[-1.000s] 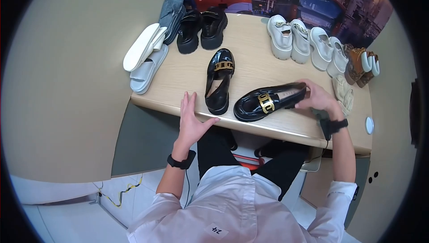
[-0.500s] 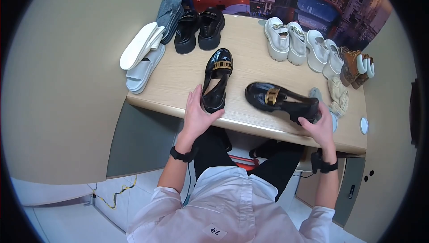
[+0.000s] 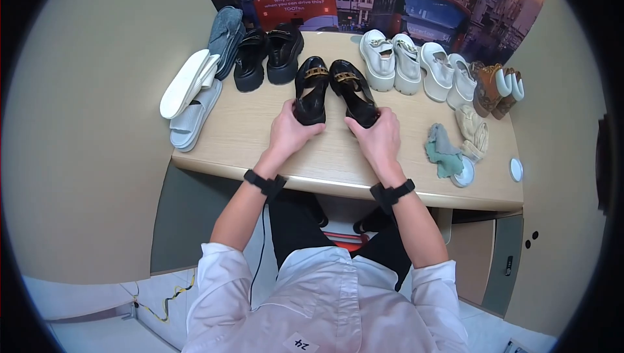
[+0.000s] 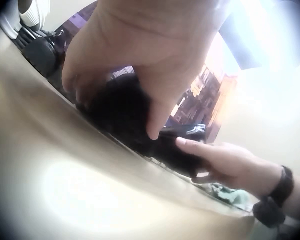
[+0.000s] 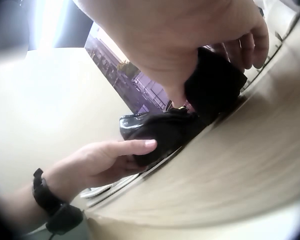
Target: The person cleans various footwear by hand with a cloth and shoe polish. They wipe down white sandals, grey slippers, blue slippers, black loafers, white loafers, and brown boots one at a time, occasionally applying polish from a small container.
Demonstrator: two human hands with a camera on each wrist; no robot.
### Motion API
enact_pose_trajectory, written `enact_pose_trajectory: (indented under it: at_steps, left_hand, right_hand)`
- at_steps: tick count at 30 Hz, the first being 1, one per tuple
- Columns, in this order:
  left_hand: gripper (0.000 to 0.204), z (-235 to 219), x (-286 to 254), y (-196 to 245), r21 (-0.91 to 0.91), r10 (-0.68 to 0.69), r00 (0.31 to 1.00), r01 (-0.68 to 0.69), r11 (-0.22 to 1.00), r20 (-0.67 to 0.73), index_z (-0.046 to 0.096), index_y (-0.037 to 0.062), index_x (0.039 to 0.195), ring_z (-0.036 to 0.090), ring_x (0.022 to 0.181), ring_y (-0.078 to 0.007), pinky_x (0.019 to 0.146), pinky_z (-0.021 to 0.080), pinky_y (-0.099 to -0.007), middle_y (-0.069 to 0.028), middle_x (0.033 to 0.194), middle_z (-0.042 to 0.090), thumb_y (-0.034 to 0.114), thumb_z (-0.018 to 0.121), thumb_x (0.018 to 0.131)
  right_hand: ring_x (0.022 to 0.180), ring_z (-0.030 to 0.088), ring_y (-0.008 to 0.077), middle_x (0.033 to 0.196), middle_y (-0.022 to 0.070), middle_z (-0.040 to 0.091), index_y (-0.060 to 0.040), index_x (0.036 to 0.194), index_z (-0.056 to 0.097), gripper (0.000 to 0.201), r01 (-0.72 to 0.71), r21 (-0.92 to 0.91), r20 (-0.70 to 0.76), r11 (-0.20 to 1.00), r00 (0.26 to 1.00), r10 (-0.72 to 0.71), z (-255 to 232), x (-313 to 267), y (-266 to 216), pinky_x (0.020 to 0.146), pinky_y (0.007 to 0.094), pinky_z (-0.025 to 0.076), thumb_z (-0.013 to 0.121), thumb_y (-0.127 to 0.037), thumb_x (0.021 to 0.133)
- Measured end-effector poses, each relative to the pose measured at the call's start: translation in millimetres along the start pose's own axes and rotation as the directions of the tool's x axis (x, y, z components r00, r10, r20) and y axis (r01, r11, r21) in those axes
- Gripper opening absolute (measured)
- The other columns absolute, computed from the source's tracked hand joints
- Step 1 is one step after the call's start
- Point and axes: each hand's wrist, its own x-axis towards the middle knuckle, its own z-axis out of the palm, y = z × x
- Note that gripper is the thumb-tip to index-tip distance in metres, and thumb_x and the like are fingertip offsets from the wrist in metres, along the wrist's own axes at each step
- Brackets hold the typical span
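Two shiny black loafers with gold chain buckles stand side by side on the table, toes toward the back wall. My left hand (image 3: 290, 133) holds the heel of the left loafer (image 3: 311, 98), fingers along its outer side and thumb at the inner back. Round the heel of the right loafer (image 3: 354, 93) my right hand (image 3: 379, 137) grips in the same way, thumb on the inner side. The left wrist view shows the left loafer's dark heel (image 4: 122, 105) between thumb and fingers; in the right wrist view the other heel (image 5: 215, 82) sits under the palm.
Grey-white slides (image 3: 198, 114), dark slippers (image 3: 225, 35) and black chunky loafers (image 3: 283, 57) line the table's left side. White platform shoes (image 3: 379, 57) and brown boots (image 3: 489, 87) stand at back right. Cloths (image 3: 444, 151) and small round white lids (image 3: 516, 170) lie at the right.
The right loafer was turned from lying sideways to toe-away and brought left beside the other one. The left hand took hold of the left loafer's heel, and that shoe moved farther back on the table.
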Motion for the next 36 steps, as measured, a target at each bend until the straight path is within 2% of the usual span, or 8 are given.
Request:
enact_pose_trajectory:
  at_steps: [6,17,24,28,30,32,34,36]
  left_hand:
    - [0.106,13.7,48.8,-4.3,0.022,-0.055,0.998,0.055,0.998,-0.001,0.051,-0.0010,0.153,0.072,0.127,-0.0358,0.110,0.056,-0.0425,-0.0225,0.136,0.074,0.035,0.102,0.068]
    - [0.103,37.4,94.6,-4.5,0.016,-0.075,0.992,0.077,0.997,-0.098,0.052,0.0045,0.156,0.072,0.127,-0.0384,0.110,0.056,-0.0449,-0.0226,0.137,0.073,0.033,0.100,0.070]
    - [0.107,54.2,128.5,-6.9,-0.007,-0.051,0.992,0.051,0.999,-0.118,0.048,-0.0002,0.157,0.072,0.126,-0.0400,0.109,0.057,-0.0456,-0.0256,0.135,0.074,0.036,0.100,0.071]
    - [0.101,59.4,115.8,-10.1,0.103,0.031,0.981,-0.012,0.995,-0.190,0.048,-0.0053,0.155,0.070,0.130,-0.0377,0.110,0.055,-0.0417,-0.0255,0.145,0.068,0.034,0.098,0.077]
    - [0.096,67.2,101.7,-29.1,0.243,0.202,0.944,-0.139,0.960,-0.261,0.050,-0.0056,0.154,0.071,0.126,-0.0374,0.108,0.057,-0.0417,-0.0246,0.145,0.068,0.034,0.096,0.081]
    - [0.090,33.9,65.0,11.4,0.159,0.250,0.959,-0.229,0.960,-0.131,0.050,-0.0074,0.155,0.070,0.127,-0.0398,0.109,0.055,-0.0446,-0.0271,0.145,0.065,0.032,0.092,0.086]
    - [0.083,20.7,42.4,48.3,0.011,0.267,0.964,-0.267,0.964,-0.005,0.051,-0.0074,0.153,0.069,0.125,-0.0372,0.107,0.056,-0.0447,-0.0260,0.143,0.065,0.031,0.090,0.090]
    - [0.076,29.5,43.5,76.0,-0.185,0.274,0.957,-0.253,0.950,0.100,0.055,-0.0054,0.150,0.070,0.122,-0.0297,0.100,0.059,-0.0421,-0.0212,0.142,0.066,0.030,0.089,0.092]
  right_hand:
    - [0.113,0.073,0.0376,0.116,0.0208,0.078,0.0021,0.126,0.072,0.070,-0.085,0.124,0.245,0.989,0.968,0.053,15.9,16.6,-24.6,0.095,0.0490,0.059,0.096,-0.045,0.080]
    - [0.098,0.081,0.0341,0.108,0.0191,0.083,-0.0004,0.126,0.077,0.058,0.001,0.287,0.161,0.958,0.986,-0.050,66.9,100.8,-8.2,0.087,0.0411,0.061,0.096,-0.034,0.083]
    - [0.102,0.079,0.0397,0.106,0.0232,0.082,0.0006,0.117,0.078,0.048,-0.029,0.196,0.100,0.980,0.995,0.009,90.0,134.2,-11.1,0.092,0.0462,0.061,0.093,-0.031,0.084]
    - [0.102,0.079,0.0389,0.107,0.0224,0.082,0.0002,0.117,0.080,0.049,0.039,-0.013,0.250,0.999,0.968,-0.035,66.0,131.7,-14.4,0.092,0.0465,0.061,0.090,-0.037,0.086]
    - [0.101,0.080,0.0382,0.108,0.0216,0.082,-0.0001,0.118,0.081,0.050,0.181,-0.078,0.352,0.980,0.925,-0.143,14.1,125.5,-12.8,0.090,0.0457,0.062,0.088,-0.040,0.088]
    - [0.099,0.081,0.0349,0.108,0.0194,0.083,-0.0013,0.118,0.083,0.053,0.097,-0.079,0.454,0.992,0.890,-0.051,-52.4,136.7,-15.1,0.088,0.0439,0.062,0.086,-0.047,0.091]
    - [0.089,0.081,0.0321,0.092,0.0178,0.082,-0.0017,0.119,0.082,0.056,-0.026,-0.012,0.293,1.000,0.956,0.029,-95.6,152.6,3.8,0.083,0.0457,0.063,0.083,-0.050,0.091]
    - [0.100,0.081,0.0361,0.102,0.0223,0.082,0.0032,0.128,0.077,0.070,-0.038,-0.040,0.002,0.999,0.999,0.038,-100.7,172.8,47.0,0.091,0.0470,0.062,0.084,-0.056,0.091]
